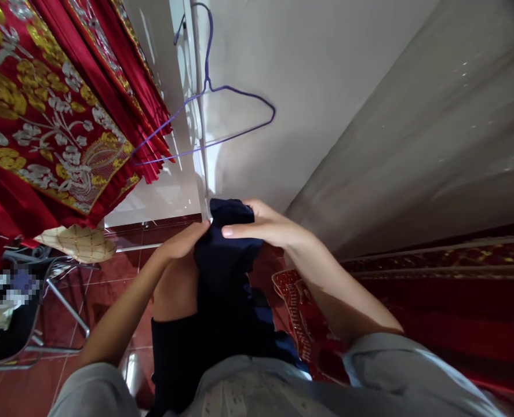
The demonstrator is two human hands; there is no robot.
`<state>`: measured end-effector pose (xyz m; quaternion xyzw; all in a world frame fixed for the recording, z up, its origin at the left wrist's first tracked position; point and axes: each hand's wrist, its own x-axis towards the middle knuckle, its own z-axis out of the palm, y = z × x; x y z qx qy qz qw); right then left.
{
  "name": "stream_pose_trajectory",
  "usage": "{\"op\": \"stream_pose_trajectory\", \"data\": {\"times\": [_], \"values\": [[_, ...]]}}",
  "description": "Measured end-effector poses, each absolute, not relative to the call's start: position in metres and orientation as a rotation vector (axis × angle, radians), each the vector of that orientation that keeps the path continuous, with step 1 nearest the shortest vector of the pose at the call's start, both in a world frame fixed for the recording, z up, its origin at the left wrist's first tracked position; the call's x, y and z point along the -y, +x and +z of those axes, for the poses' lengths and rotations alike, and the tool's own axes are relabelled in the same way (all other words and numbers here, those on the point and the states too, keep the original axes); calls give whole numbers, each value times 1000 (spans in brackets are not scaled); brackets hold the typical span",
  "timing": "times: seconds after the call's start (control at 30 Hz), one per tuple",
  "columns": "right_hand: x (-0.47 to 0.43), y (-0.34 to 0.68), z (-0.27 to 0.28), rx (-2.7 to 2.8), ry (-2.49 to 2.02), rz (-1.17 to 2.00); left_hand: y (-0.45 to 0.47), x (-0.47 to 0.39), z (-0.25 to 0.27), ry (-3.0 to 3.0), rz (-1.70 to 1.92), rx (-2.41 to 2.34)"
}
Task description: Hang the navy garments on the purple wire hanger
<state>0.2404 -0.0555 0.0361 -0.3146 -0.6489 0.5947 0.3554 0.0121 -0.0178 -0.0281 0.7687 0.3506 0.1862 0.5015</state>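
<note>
A dark navy folded garment [228, 246] is in front of my body, above my lap, its lower part merging with dark clothing in shadow. My right hand [268, 225] grips its upper right side, thumb lying across the front and the other fingers mostly behind the cloth. At the upper left edge, my left hand [185, 238] holds the same cloth; most of its fingers are hidden. A purple wire hanger [239, 91] with nothing on it hangs beyond my hands, on a white metal frame [196, 116] against the wall.
Red garments with gold and silver embroidery [65, 110] hang at the upper left. Below them stands a black chair [26, 324] with items on its seat. Sheer greyish fabric [434, 145] drapes along the right, with red beaded cloth [294, 301] beneath. The floor [104, 289] is red tile.
</note>
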Motion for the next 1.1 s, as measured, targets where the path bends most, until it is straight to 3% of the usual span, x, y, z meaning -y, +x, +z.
{"op": "stream_pose_trajectory", "data": {"times": [0.13, 0.27, 0.47, 0.6, 0.7, 0.9, 1.1], "values": [[17, 266, 64, 2042, -899, 1035, -9, 18, -22, 2202, 146, -1026], [-42, 271, 56, 1897, -952, 602, -41, 4, -7, 2427, 39, -1563], [-77, 249, 12, 1888, -1071, 727, -75, -4, 18, 2256, -326, -1933], [-68, 267, 3, 1707, -1253, 556, -80, 7, 21, 2225, -361, -1932], [-63, 289, 7, 1525, -1341, 404, -81, 6, 32, 2351, -44, -1918], [-54, 296, 17, 1418, -1348, 397, -57, -13, 82, 2372, 1153, -1444], [-28, 275, 22, 1552, -1258, 541, -12, -36, 113, 2159, 1361, -1037]]}}
